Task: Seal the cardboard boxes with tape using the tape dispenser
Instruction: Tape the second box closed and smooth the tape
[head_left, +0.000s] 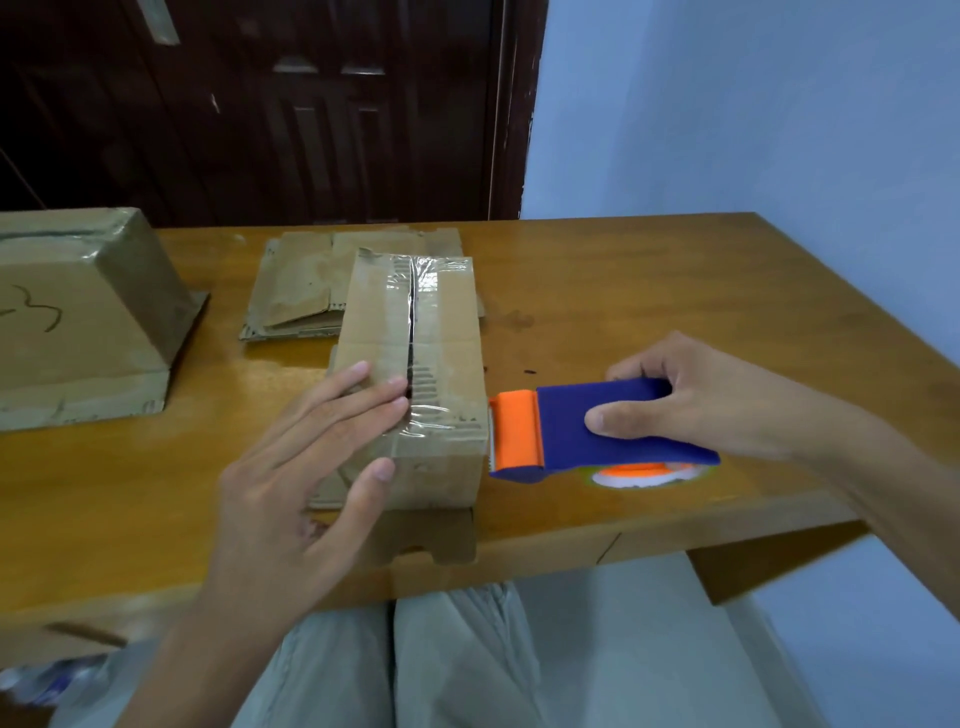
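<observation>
L hand (311, 457) flat on box (415, 364) | R hand (696, 400) grips tape dispenser (597, 431)

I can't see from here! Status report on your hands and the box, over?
Left hand flat on small box, fingers on taped seam. Right hand grips tape dispenser beside box's right edge. Nothing in the way.

Wooden table (649, 291), blue wall (753, 104), dark door (311, 104)
</observation>
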